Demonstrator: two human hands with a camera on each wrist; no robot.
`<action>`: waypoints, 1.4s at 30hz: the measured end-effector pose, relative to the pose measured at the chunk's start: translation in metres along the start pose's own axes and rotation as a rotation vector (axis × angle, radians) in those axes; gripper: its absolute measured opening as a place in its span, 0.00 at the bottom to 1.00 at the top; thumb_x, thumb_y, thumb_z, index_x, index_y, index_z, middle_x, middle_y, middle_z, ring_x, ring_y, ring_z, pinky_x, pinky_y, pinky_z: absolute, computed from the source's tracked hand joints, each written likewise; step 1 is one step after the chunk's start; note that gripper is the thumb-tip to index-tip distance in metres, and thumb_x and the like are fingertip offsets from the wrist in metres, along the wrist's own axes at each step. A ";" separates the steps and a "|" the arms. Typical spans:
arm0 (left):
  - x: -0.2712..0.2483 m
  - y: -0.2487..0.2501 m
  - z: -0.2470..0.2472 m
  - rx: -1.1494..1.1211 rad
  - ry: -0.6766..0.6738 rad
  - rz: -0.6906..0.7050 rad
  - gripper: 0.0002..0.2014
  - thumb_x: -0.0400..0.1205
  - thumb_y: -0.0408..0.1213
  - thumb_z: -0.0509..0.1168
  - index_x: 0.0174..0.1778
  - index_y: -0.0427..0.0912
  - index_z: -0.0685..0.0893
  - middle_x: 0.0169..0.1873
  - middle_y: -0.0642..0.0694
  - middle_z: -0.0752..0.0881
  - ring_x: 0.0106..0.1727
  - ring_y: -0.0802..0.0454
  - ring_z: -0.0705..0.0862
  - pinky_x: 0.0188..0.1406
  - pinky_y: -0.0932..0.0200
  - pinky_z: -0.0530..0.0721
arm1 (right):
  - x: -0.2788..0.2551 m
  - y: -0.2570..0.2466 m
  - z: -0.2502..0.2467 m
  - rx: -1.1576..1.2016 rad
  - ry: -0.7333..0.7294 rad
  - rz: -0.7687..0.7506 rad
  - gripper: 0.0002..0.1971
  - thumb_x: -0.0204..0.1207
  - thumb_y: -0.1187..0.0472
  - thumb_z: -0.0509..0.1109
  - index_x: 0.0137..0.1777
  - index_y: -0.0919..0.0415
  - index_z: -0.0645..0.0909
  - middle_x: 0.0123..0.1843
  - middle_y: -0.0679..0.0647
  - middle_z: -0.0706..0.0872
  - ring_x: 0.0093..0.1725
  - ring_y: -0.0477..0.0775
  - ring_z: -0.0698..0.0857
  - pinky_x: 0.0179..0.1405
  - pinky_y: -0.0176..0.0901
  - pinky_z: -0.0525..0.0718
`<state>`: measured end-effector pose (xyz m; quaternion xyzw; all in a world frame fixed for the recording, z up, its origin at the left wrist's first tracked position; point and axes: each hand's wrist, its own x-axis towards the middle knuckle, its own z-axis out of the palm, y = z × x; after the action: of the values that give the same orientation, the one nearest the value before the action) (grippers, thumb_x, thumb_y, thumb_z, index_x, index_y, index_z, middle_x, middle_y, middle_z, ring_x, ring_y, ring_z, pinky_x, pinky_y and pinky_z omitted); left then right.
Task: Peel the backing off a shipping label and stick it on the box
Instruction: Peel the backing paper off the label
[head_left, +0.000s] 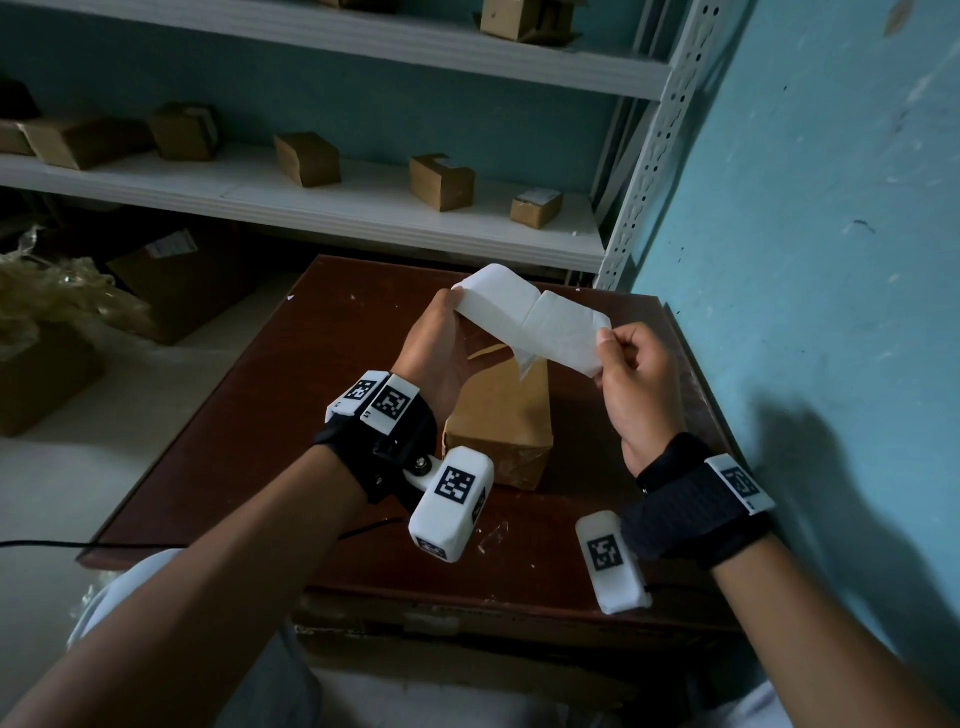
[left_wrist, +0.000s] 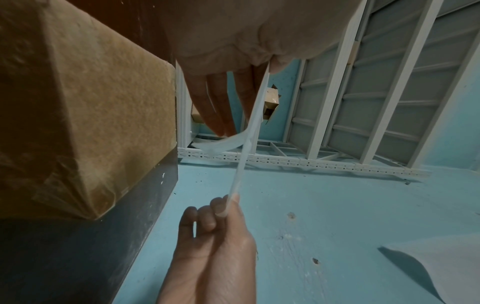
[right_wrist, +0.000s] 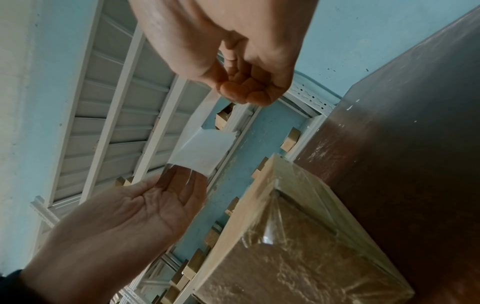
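Holding the label (head_left: 540, 322) stretched above the box (head_left: 501, 421) mid-desk (head_left: 291, 395): left hand (head_left: 441, 348) pinches one end, right hand (head_left: 636, 374) the other. Peeling looks underway; sticking remains.

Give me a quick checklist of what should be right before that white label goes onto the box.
1. Label held at both ends: ok. The left hand pinches one end, the right hand the other.
2. Label off the box: ok, it hangs in the air above it.
3. Backing fully peeled: cannot tell. A loose flap hangs below the strip, but whether it is backing is unclear.
4. Sticky side facing down: cannot tell.
5. Label flat: not ok, it is creased mid-strip.
6. Box steady: ok, it rests on the table, untouched by either hand.
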<state>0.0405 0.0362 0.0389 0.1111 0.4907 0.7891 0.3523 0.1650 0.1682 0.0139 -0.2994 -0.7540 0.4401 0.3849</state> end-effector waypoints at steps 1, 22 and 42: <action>0.000 0.000 0.000 0.001 0.000 0.000 0.19 0.88 0.42 0.51 0.74 0.43 0.72 0.63 0.37 0.83 0.62 0.42 0.85 0.61 0.39 0.84 | 0.000 0.000 0.000 -0.002 0.001 -0.004 0.07 0.85 0.53 0.61 0.45 0.50 0.75 0.46 0.48 0.82 0.44 0.46 0.83 0.39 0.38 0.82; 0.002 0.001 -0.001 -0.015 0.011 0.004 0.18 0.89 0.42 0.50 0.73 0.43 0.72 0.62 0.38 0.84 0.62 0.42 0.85 0.62 0.39 0.83 | 0.001 0.003 0.000 0.000 -0.003 0.005 0.05 0.85 0.54 0.62 0.48 0.52 0.76 0.46 0.46 0.81 0.46 0.46 0.83 0.40 0.39 0.84; 0.002 0.002 -0.002 -0.035 0.020 0.012 0.17 0.88 0.42 0.50 0.71 0.43 0.74 0.62 0.37 0.84 0.61 0.42 0.86 0.56 0.43 0.87 | 0.000 0.001 0.000 0.009 -0.002 -0.010 0.08 0.85 0.54 0.62 0.43 0.46 0.74 0.43 0.45 0.81 0.40 0.44 0.81 0.35 0.35 0.80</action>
<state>0.0366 0.0358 0.0395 0.0999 0.4795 0.8009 0.3445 0.1653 0.1688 0.0126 -0.2937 -0.7539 0.4417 0.3875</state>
